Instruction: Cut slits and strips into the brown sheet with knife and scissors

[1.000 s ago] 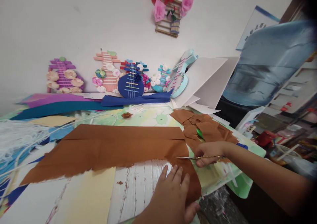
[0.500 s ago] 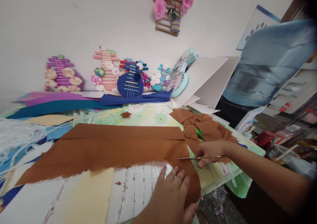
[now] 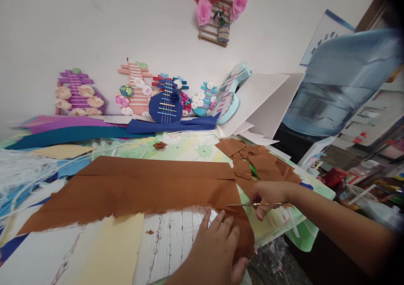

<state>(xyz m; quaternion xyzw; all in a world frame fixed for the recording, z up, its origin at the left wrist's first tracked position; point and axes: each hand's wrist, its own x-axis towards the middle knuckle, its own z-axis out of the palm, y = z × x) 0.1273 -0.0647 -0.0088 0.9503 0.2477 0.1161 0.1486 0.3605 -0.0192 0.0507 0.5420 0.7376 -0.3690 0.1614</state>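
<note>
A long sheet of brown paper point(image 3: 151, 188) lies across the table, its lower edge ragged. My left hand point(image 3: 214, 247) rests with fingers spread on a white board point(image 3: 170, 238) and on the paper's right end. That board has dark lines scored along it. In my right hand point(image 3: 267, 196) is a pair of scissors point(image 3: 243, 204), blades pointing left over the right part of the brown paper. Whether the blades are apart I cannot tell. Torn and cut brown pieces point(image 3: 261, 159) are heaped just beyond my right hand.
Paper lutes point(image 3: 166, 102) with flowers lean against the wall. Purple, teal and blue sheets point(image 3: 78, 134) lie before them. White cord point(image 3: 25, 167) is tangled at left. White boards point(image 3: 259, 100) and a large water bottle point(image 3: 334, 83) stand at right. Yellow paper point(image 3: 123, 243) lies in front.
My right hand and the scissors have shifted very slightly downward in view. My left hand stays in place, and the brown paper lies almost the same.
</note>
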